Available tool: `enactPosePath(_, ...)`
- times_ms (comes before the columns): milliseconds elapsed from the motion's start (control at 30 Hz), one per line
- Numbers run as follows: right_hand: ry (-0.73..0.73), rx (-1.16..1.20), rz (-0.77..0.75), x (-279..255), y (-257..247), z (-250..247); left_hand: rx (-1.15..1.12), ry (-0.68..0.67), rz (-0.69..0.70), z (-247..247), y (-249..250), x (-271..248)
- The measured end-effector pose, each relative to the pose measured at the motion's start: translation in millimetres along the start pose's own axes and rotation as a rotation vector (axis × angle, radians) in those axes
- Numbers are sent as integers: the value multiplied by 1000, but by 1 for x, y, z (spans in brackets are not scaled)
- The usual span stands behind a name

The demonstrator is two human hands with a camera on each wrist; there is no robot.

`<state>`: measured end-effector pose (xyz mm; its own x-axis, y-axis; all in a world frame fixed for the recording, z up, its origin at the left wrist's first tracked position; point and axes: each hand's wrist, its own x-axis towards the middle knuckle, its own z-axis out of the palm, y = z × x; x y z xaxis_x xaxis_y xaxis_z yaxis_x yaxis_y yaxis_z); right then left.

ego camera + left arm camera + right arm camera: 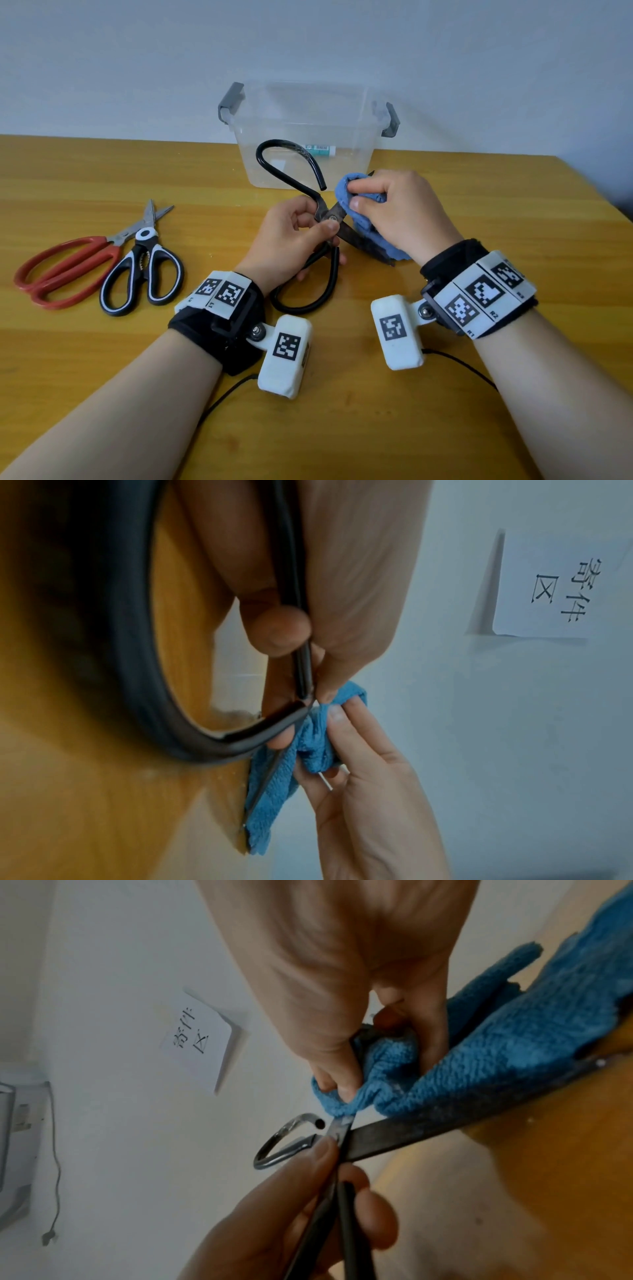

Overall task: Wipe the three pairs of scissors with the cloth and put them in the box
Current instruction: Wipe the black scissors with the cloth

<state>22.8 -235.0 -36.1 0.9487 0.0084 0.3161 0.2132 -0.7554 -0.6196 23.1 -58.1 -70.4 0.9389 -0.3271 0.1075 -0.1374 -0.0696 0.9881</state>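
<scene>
Left hand (291,233) grips black scissors (330,219) at pivot; right hand (394,212) pinches cloth (359,202), frame centre. We'd wipe pivot-to-tip, probably away from edge.

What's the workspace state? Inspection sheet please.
Surface: wooden table.
Job's things: black scissors open, held over the table; blue cloth on one blade; red scissors and black-and-white scissors lie at left; clear box open, no scissors inside.
Clutter: nothing seen.
Hands: left hand grips the black scissors near the pivot; right hand pinches the cloth.
Cables: thin black wrist leads.
Surroundings: pale wall, paper sign.
</scene>
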Motion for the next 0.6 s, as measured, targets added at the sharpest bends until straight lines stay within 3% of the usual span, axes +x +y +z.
enactPosePath(267, 178, 61, 95, 3, 19, -24, -33, -10, 1, 1, 2, -1)
enactPosePath(433, 135, 57, 124, 3, 6, -35, -136, 138, -20, 1, 5, -1)
enactPosePath(600, 49, 38, 45, -2, -13, -42, -172, 169, -30, 2, 4, 1)
